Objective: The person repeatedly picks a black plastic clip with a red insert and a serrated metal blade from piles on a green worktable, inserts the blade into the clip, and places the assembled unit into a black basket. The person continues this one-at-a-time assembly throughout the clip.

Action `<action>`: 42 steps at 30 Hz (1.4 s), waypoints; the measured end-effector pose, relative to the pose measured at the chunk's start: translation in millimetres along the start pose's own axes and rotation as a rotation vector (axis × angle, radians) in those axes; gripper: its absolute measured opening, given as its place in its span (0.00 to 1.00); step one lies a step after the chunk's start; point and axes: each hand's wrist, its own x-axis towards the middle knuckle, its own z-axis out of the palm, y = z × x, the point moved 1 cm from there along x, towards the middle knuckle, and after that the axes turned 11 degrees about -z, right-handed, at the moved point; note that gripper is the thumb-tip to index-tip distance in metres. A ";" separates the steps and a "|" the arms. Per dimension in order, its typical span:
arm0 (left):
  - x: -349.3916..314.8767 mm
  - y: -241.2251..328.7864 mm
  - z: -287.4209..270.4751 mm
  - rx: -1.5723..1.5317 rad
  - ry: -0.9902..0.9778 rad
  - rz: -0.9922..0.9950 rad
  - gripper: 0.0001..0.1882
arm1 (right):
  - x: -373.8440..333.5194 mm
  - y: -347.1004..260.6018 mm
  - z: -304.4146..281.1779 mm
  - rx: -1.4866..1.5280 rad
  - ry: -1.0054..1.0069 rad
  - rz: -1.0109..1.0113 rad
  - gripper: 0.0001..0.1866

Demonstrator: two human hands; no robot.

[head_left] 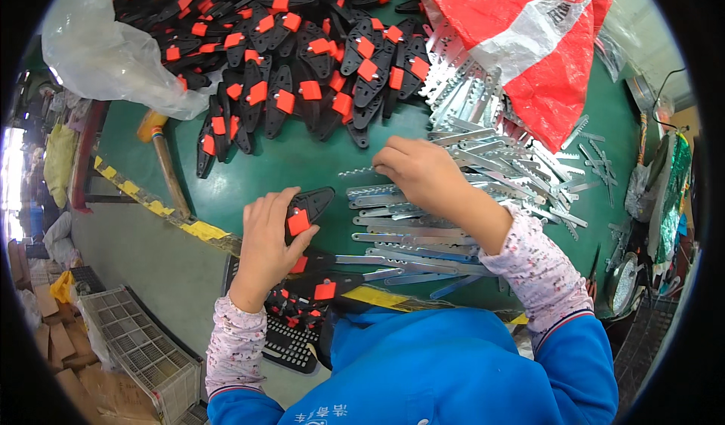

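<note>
My left hand (268, 236) is closed round a black plastic part with a red block (311, 204), held over the near edge of the green table. The fingers of my right hand (423, 170) are pinched on a toothed metal strip (356, 172), whose end sticks out to the left. Under and beside that hand lies a row of flat metal strips (411, 238), with a looser pile of strips (498, 157) beyond. Below my left hand, two more black parts with red blocks (325, 290) lie at the table edge, metal strips reaching into them.
A large heap of black parts with red blocks (302, 55) covers the far side, beside a clear plastic bag (106, 55). A red and white sack (544, 55) spills strips. A hammer (170, 164) lies at left; a crate (140, 342) stands on the floor.
</note>
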 end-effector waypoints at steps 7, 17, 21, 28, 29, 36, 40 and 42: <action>-4.0 -4.4 -3.0 -0.055 0.041 -0.014 0.34 | -2.2 -23.1 -4.6 0.205 0.008 0.035 0.05; -10.4 9.5 -2.5 -0.022 0.011 0.131 0.37 | -5.5 -40.6 -7.2 0.144 -0.070 -0.091 0.08; -12.0 6.8 -2.5 -0.011 0.022 0.113 0.36 | -9.5 -38.3 -15.5 -0.036 -0.172 -0.048 0.13; 1.3 27.8 -10.6 -0.038 -0.073 0.169 0.35 | 3.5 -57.3 -7.1 0.302 -0.092 -0.038 0.23; 1.9 27.5 -10.0 -0.028 -0.097 0.158 0.35 | 5.5 -57.2 -7.0 0.400 -0.055 -0.044 0.23; -2.0 8.2 -6.0 -0.021 -0.272 0.098 0.27 | 51.3 24.3 -2.4 -0.531 0.150 -0.163 0.24; 2.0 10.7 -9.3 -0.003 -0.242 0.106 0.27 | 67.1 52.6 13.1 -0.690 0.114 -0.243 0.21; 5.1 11.9 -8.2 0.009 -0.184 0.105 0.26 | 67.3 45.6 15.0 -0.613 -0.109 -0.259 0.14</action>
